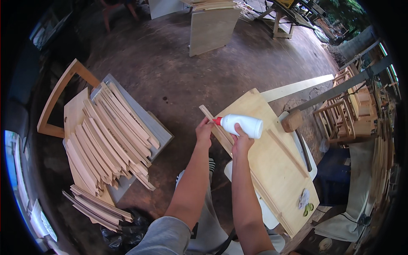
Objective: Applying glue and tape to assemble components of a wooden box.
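left hand (pixel 204 131) pinches strip (pixel 221 136), right hand (pixel 242 143) clasps bottle (pixel 249 123).

Premises: a woodworking workshop, open to greenery (pixel 352 16) at far right. Evidence: curved wooden slats (pixel 112 136) stacked at left; unpainted wooden frames (pixel 340 121) at right; a wooden-headed mallet (pixel 291 121) beside a plywood board (pixel 289 195); a white squeeze bottle (pixel 243 125) in use; a flat panel (pixel 212 32) standing on stained floor (pixel 165 76) at far centre.
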Available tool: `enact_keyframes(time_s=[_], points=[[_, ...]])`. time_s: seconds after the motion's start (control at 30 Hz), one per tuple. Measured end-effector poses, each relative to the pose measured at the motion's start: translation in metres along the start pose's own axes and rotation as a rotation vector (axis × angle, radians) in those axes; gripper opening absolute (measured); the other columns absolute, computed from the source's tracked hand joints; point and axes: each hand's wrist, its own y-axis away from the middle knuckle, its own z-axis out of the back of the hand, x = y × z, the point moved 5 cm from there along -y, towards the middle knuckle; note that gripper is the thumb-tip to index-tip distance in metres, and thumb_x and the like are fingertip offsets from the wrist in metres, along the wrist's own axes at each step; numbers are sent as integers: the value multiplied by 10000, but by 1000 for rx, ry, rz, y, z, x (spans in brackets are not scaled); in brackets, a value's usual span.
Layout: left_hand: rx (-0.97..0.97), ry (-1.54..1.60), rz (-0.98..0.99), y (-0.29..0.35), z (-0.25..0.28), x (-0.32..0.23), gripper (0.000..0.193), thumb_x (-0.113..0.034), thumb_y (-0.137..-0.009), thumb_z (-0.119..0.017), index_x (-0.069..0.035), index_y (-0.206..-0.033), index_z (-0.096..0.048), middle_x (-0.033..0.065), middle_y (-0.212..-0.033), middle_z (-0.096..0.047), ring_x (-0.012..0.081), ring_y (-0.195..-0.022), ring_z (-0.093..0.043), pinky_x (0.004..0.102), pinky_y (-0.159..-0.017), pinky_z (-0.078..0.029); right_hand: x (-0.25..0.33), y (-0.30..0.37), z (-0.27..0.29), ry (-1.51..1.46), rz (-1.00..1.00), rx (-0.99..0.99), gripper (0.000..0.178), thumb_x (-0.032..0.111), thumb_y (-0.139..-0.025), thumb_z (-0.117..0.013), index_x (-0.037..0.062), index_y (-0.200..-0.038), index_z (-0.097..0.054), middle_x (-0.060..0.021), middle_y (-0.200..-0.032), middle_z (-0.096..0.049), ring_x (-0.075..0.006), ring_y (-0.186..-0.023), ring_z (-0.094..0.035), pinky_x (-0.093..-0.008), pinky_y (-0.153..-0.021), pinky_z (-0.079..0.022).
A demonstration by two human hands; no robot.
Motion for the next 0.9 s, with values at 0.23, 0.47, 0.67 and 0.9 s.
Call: enact_keyframes(time_s=[0.23, 0.47, 0.67, 0.9], points=[[-6, 25, -3, 3, -3, -3, 483, -160, -938, -686, -220, -1414, -625, -74, -1109, -681, 76, -854, -574, 305, -730, -421, 11, 4, 19, 36, 7, -18, 611, -32, -768, -856, -5, -1316, -588, -174, -1237, -671, -342, -1097, -694, -467, -867, -638], [-71, 50, -47, 10, -6, -7, 433, -26, -940, -639, -29, -1373, -634, 26, -1150, -701, 120, -929, -662, 253, -757, -513, 24, 9, 42, 92, 38, -40, 625, -3, -745, -884, -6, -1303, -602, -168, -1219, -683, -329, -1076, -704, -456, -825, -642], [6, -14, -54, -7, 2, 1, 445, -143, -927, -685, -201, -1367, -650, -74, -1064, -690, 71, -803, -569, 302, -703, -413, 32, 13, 62, 125, 69, -32, 649, 9, -729, -900, -12, -1305, -603, -164, -1206, -689, -320, -1065, -707, -449, -808, -644], [19, -22, -45, -10, 0, 7, 420, -151, -947, -665, -195, -1365, -645, -60, -1071, -688, 95, -869, -605, 318, -749, -422, 49, 22, 97, 125, 92, -85, 638, 8, -721, -903, -6, -1289, -614, -156, -1196, -692, -309, -1058, -708, -444, -804, -643]])
